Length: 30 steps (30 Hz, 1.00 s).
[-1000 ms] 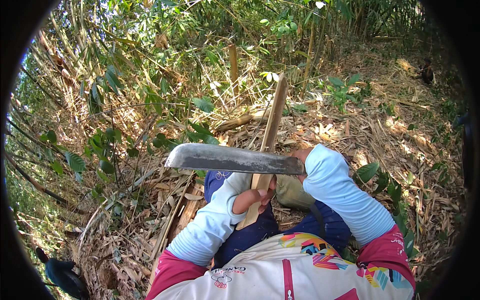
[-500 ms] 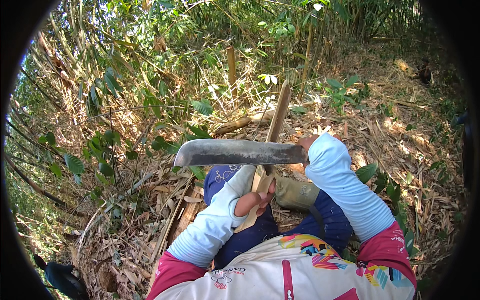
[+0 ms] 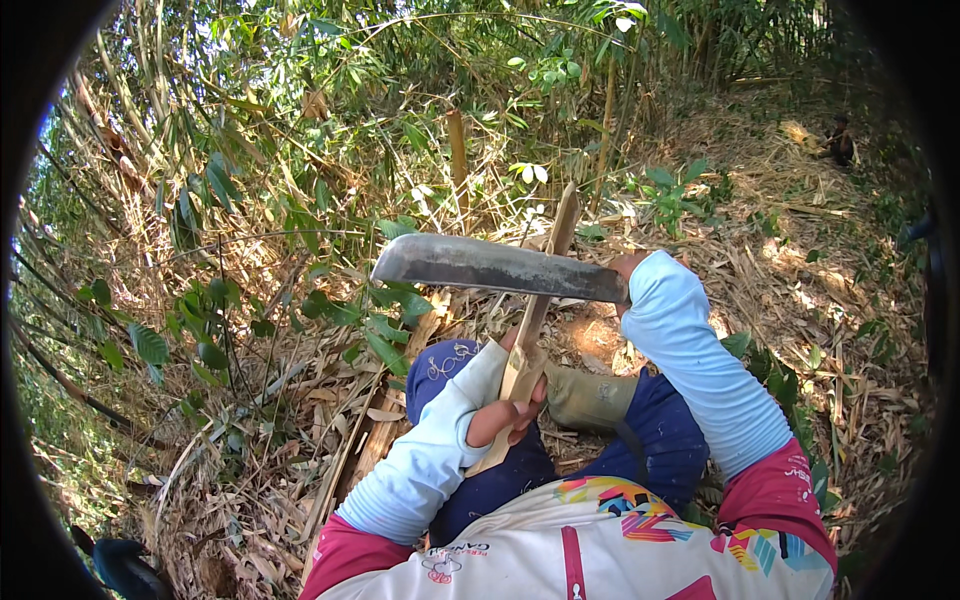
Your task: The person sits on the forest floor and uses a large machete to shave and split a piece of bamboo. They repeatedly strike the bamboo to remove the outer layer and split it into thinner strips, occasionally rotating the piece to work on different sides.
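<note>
My left hand (image 3: 505,410) is closed round the lower part of a split bamboo strip (image 3: 522,375), whose pointed far end stands up beyond the blade. In my right hand (image 3: 628,268) is the handle of a machete (image 3: 490,265), mostly hidden by the fingers and the pale blue sleeve. The wide, dark grey blade points left and crosses in front of the strip's upper part. Whether blade and strip touch here, I cannot tell. Below the blade the strip shows a pale, freshly cut face.
My bent knees in dark blue trousers (image 3: 650,420) and an olive boot (image 3: 590,400) are just beneath. Long split bamboo pieces (image 3: 375,440) lie at the left. Dry leaves (image 3: 250,520) cover the ground; a cut stump (image 3: 457,150) and bamboo thickets stand ahead.
The machete has risen away from my left hand along the strip, its tip now tilted up a little. My right hand moved slightly up and right. The left still grips the strip.
</note>
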Each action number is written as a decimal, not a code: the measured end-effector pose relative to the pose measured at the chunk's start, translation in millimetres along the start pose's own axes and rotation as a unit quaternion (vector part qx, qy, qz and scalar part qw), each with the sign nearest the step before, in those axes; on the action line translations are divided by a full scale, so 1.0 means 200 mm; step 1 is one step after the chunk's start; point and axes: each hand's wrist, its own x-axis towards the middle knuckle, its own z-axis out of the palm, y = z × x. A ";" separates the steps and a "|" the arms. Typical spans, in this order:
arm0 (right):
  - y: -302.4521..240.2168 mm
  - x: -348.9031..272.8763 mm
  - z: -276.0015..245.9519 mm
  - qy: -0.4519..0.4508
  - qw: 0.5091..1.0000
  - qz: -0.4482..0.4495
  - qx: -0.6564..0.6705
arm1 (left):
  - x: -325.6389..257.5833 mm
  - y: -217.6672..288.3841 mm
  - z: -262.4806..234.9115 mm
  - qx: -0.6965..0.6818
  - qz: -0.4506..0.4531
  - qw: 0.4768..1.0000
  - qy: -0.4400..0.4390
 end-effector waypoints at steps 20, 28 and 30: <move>0.40 -0.02 0.31 0.340 0.836 -0.062 0.426 | 0.04 -0.06 -0.04 0.073 0.003 0.994 -0.077; 0.06 -0.28 0.10 0.198 0.965 -0.112 0.132 | 0.04 -0.04 -0.01 0.080 -0.009 0.995 -0.055; 0.06 -0.24 0.08 0.151 0.980 -0.087 0.095 | 0.03 -0.04 -0.01 0.099 -0.010 0.993 -0.056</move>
